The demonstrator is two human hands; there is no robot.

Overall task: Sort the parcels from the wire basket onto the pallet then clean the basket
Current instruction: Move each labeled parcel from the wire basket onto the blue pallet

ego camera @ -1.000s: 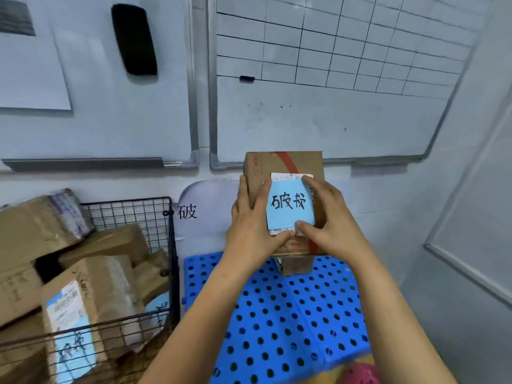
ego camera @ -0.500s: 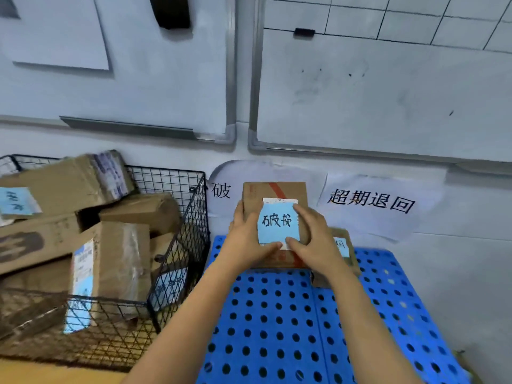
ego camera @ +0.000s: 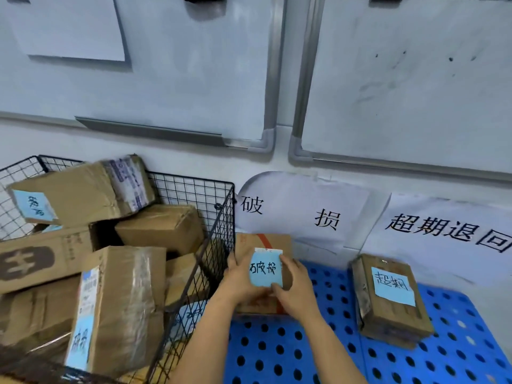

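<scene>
On the blue pallet (ego camera: 291,353), just beside the wire basket (ego camera: 219,217), both hands grip a cardboard parcel (ego camera: 263,242) with a blue note: left hand (ego camera: 241,281) clasps its left edge, right hand (ego camera: 295,289) its front right. Another labelled parcel (ego camera: 393,297) lies well apart to the right.

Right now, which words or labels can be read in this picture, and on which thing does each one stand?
"破损": left wall sign.
"超期退回": right wall sign.
"破损", handwritten: blue note on the held parcel.
"超期", handwritten: blue note on the right parcel.
Basket parcel labels: too blurred to read.
</scene>
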